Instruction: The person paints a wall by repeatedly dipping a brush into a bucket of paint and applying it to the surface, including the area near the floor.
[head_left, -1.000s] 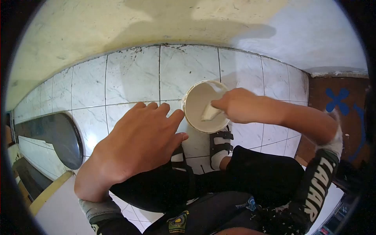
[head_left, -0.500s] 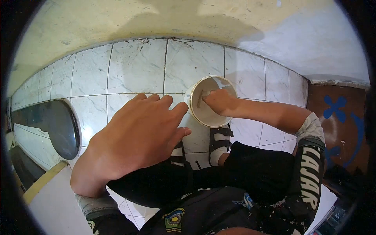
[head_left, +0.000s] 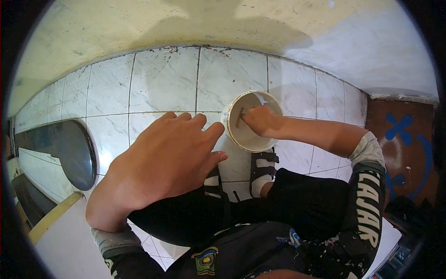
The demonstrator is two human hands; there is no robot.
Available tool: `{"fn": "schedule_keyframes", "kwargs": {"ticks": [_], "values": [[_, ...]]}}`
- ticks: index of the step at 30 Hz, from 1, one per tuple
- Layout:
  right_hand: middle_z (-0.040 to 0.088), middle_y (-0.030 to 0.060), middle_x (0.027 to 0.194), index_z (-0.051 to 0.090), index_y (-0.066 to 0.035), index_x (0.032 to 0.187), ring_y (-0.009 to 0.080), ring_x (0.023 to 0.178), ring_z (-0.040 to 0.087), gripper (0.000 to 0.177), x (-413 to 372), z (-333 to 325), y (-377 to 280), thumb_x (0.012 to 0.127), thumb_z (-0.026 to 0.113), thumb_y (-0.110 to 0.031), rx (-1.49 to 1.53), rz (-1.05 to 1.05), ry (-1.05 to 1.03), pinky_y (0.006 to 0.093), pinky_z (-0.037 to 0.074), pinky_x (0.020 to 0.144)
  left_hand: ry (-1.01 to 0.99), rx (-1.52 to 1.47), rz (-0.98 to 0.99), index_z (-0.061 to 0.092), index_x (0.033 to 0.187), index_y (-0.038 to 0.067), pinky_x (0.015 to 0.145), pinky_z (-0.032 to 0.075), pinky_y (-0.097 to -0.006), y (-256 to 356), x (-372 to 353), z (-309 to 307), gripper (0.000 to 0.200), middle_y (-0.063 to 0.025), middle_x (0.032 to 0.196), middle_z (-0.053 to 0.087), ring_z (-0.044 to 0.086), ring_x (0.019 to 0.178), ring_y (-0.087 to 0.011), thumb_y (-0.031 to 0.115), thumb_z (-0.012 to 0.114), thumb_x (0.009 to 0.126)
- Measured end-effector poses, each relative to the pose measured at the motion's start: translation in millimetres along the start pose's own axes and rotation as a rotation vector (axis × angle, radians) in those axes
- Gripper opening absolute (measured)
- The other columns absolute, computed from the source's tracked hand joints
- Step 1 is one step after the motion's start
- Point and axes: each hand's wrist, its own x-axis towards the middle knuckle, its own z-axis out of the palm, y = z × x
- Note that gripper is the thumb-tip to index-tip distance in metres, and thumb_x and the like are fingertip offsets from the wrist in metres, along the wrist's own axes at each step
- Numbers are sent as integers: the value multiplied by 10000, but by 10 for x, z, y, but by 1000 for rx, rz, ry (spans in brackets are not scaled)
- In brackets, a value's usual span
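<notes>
A white plastic tub (head_left: 246,139) stands on the tiled floor, tilted toward me, its inside coated pale. My left hand (head_left: 162,162) rests over my knee with fingers spread, fingertips touching the tub's left rim. My right hand (head_left: 260,120) reaches down into the tub, fingers closed on a small pale tool (head_left: 241,118) pressed against the inner wall. Only a short bit of the tool shows.
White marble-pattern floor tiles (head_left: 162,88) meet a cream wall (head_left: 139,28) at the top. A dark oval object (head_left: 69,153) lies at the left. My sandalled foot (head_left: 260,174) sits just below the tub. A brown door with blue marks (head_left: 404,139) is at the right.
My right hand has gone deeper into the tub and the tool is now against the inner wall. The view shifted slightly. My left hand stays at the rim.
</notes>
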Motion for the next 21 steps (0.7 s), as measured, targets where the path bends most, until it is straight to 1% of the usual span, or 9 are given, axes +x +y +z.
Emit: {"fn": "schedule_keyframes", "kwargs": {"ticks": [5,7,9,12,17,21], "values": [[743,217,930,758,-21,938,374,861,750,176,3,2,4,833,634,-88,18,-14,28,457,612,718,-15,5,-8,586,1293,30,921,508,-445,14,20,-17,421,-180,1052,673,664,992,-352,354,595,1023],[744,215,919,760,-28,943,373,853,751,177,4,-8,0,833,637,-94,9,-1,-9,461,613,705,-29,1,-17,587,1291,30,921,508,-443,19,21,-21,422,-181,1054,672,663,992,-354,355,596,1022],[744,215,925,760,-29,942,373,857,751,175,12,11,7,832,639,-93,17,-2,-1,461,613,706,-4,-7,-6,590,1289,32,920,507,-442,16,14,-11,422,-177,1049,669,662,989,-353,357,601,1019],[744,217,933,759,-30,940,374,861,751,170,14,28,24,830,643,-89,13,4,-7,464,614,709,-31,4,-23,591,1287,33,917,505,-444,22,25,-23,425,-172,1040,667,661,987,-351,358,607,1014],[746,216,936,759,-31,949,376,863,751,172,41,62,36,828,647,-80,27,32,-22,463,615,713,-23,5,-20,592,1286,36,917,504,-444,35,42,-20,425,-166,1038,666,656,999,-350,356,614,1008],[748,212,1000,757,-34,1011,382,897,750,214,28,-3,26,826,659,-82,28,32,-90,456,619,730,-46,5,-27,593,1286,41,922,501,-439,42,61,-33,420,-167,1045,666,655,1006,-347,353,617,1007]]}}
